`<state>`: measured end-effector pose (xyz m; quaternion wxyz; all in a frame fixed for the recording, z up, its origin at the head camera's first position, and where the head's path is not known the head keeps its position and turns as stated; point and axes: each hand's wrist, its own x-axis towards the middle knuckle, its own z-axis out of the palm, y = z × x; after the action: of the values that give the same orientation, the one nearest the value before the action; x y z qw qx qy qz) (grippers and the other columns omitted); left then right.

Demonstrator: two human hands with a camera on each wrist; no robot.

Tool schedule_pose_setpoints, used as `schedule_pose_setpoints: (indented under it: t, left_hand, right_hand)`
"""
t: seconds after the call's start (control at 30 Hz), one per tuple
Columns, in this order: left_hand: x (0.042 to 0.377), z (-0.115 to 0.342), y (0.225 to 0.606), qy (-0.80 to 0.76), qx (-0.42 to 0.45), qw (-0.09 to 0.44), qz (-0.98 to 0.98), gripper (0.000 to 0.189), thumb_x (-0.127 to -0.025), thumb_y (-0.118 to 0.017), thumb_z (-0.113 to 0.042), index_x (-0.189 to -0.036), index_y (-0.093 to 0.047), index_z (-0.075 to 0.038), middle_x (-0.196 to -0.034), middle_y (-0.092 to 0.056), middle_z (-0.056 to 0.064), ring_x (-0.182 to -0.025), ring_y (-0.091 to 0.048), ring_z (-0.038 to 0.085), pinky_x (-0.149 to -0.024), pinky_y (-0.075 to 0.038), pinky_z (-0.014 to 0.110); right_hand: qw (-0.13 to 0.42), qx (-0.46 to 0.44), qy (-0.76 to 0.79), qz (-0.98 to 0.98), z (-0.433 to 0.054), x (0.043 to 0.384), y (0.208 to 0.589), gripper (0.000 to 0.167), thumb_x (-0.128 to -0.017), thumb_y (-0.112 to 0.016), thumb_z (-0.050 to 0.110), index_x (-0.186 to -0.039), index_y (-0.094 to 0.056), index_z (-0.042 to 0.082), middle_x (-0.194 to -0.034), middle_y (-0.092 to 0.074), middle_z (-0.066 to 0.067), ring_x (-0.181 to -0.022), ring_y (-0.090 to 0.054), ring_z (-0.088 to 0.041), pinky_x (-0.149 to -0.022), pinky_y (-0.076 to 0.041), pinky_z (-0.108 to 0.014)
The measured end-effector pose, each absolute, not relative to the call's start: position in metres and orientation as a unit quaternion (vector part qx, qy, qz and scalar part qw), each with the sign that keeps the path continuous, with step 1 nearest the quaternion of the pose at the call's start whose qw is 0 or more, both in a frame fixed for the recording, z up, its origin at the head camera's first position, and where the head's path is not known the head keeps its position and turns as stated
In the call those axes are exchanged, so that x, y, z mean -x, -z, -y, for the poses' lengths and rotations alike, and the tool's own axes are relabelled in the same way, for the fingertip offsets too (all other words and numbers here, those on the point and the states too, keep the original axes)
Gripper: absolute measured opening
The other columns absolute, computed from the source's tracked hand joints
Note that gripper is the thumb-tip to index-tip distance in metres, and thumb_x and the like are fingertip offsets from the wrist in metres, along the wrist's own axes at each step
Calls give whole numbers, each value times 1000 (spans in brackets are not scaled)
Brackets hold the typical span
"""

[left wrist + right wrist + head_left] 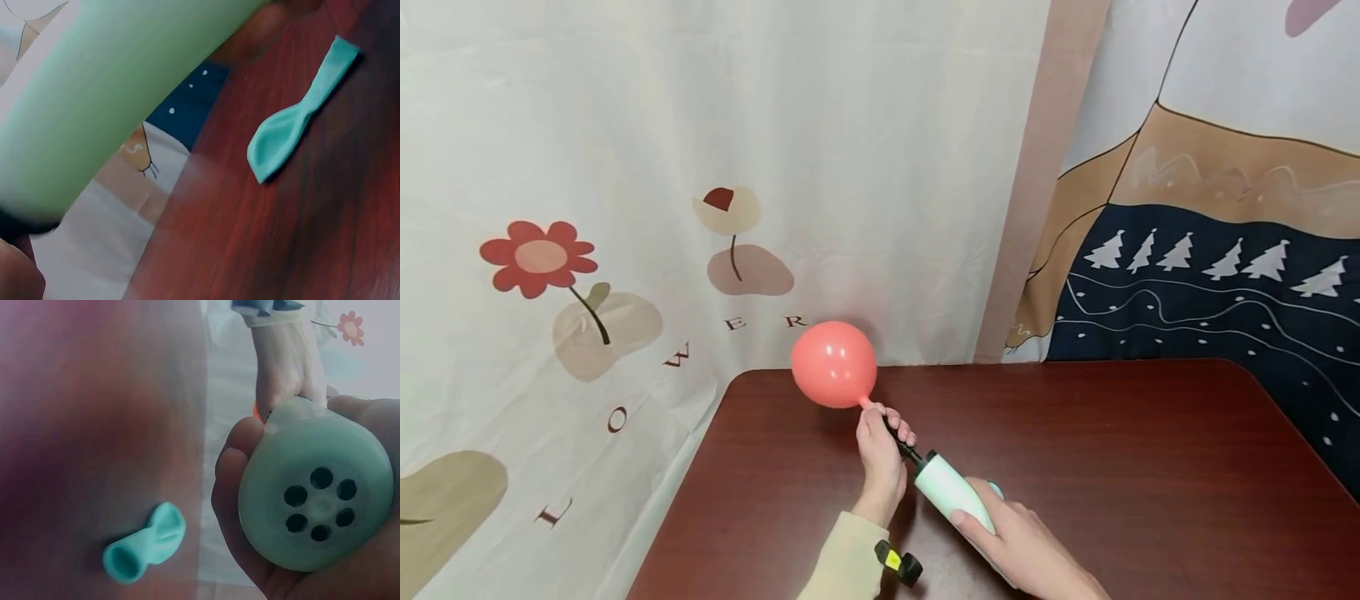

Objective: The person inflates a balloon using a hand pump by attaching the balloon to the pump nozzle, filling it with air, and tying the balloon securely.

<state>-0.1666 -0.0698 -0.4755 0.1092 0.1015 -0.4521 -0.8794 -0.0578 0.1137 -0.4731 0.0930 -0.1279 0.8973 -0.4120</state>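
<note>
A coral-red balloon (833, 365), partly inflated and round, sits on the nozzle end of a hand balloon pump (951, 492) with a pale green barrel and black front. My left hand (880, 454) grips the balloon's neck and the black nozzle (904, 446) together. Curled round the green barrel is my right hand (1022, 542). In the right wrist view the pump's rounded end (322, 494), with a ring of several holes, rests in the palm. A flat teal balloon (297, 119) lies on the table near the pump, mostly hidden behind the right hand in the head view.
The dark red-brown wooden table (1150, 467) reaches back to a pale curtain (887, 167) printed with flowers and letters. On the right hangs a cloth (1210, 275) with white trees. A black-and-yellow strap device (898, 562) is on the left sleeve.
</note>
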Motion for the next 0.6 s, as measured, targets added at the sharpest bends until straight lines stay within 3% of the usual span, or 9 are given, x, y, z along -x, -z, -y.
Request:
schedule_pose_setpoints:
  t: [0.2, 0.33, 0.43, 0.6]
  left_hand:
    - [170, 73, 475, 878, -100, 106, 456, 24, -107, -31, -11, -87, -43, -12, -68, -44, -3, -50, -42, 7, -47, -40, 19]
    - [178, 87, 467, 882, -100, 122, 443, 25, -109, -31, -12, -87, -43, -12, -68, -44, -2, -50, -42, 8, -46, -39, 19]
    - [187, 101, 460, 884, -99, 145, 434, 26, -110, -31, -14, -86, -42, -12, -68, -43, -2, -51, -42, 9, -47, -39, 19]
    - [200, 127, 450, 889, -98, 171, 413, 29, -112, -31, -16, -86, -41, -13, -67, -43, -2, -50, -41, 8, -46, -39, 19]
  right_hand:
    - [39, 148, 412, -898, -100, 64, 470, 54, -103, -56, 54, -143, -56, 18, -119, -66, 8, -93, -61, -8, -74, -51, -34]
    - [83, 140, 417, -894, -99, 63, 465, 63, -100, -56, 63, -147, -53, 21, -127, -64, 6, -100, -61, -11, -80, -52, -39]
    - [122, 135, 412, -893, -108, 59, 462, 70, -95, -62, 65, -150, -50, 23, -128, -63, 4, -100, -60, -15, -79, -51, -42]
    - [172, 133, 416, -883, -131, 49, 465, 78, -88, -78, 50, -149, -49, 13, -128, -62, -5, -93, -59, -21, -71, -49, -43]
